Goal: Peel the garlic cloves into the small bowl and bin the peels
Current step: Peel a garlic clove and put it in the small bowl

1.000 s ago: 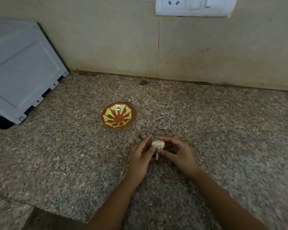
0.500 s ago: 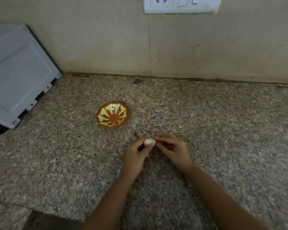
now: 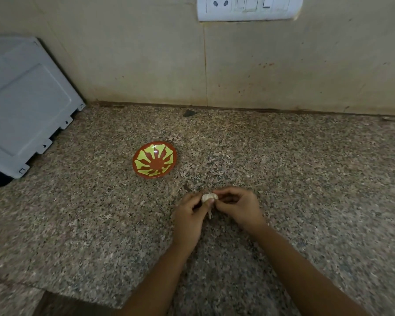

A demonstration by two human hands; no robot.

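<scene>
Grip first: both hands meet on one small pale garlic, held just above the bench near the middle of the view. The left hand pinches the garlic from the left, thumb and forefinger curled round its lower side. The right hand comes in from the right with fingers curled, its fingertips clamped on the garlic's top and right edge. A thin pale strand hangs down from the garlic between the two hands; whether it is stalk or loose skin cannot be told. Both bare forearms reach in from the bottom edge. The small bowl sits on the bench beyond the hands and to their left, apart from them; it is red-brown with a yellow-green sunburst pattern painted inside, and that pattern is in full view. The bench is speckled brown and grey stone. A dark fleck lies on it just beyond the left hand. At the far left a grey panel leans at the corner. Behind runs a stained beige wall, with a white switch plate at the top.
</scene>
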